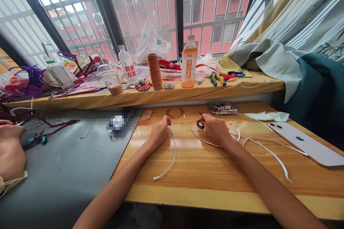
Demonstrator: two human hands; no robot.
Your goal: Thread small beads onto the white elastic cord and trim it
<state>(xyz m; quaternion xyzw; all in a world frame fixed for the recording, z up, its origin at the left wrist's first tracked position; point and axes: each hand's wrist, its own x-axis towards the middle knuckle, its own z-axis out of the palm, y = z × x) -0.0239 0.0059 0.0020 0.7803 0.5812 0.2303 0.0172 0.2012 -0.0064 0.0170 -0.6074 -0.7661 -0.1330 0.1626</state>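
Observation:
My left hand (160,128) is closed in a pinch on a white cord (174,152), whose loose end curves down over the wooden table. My right hand (215,127) is closed around small black-handled scissors (200,124); a ring of the handle and a dark tip show past the fingers. Between the hands runs a thin pale strand (177,121) with a small white knot or tie. Another white cord (205,141) passes below the right hand. Just beyond lie a coil of copper-coloured wire (174,112) and a tangle of copper-coloured strands (146,116).
More white cords (271,152) and a phone (303,139) lie at right, near a clear tray of small parts (222,107). The sill carries a thread spool (155,71), bottles (189,64) and pliers (217,79). Another person's hand (10,146) is over the grey table at left.

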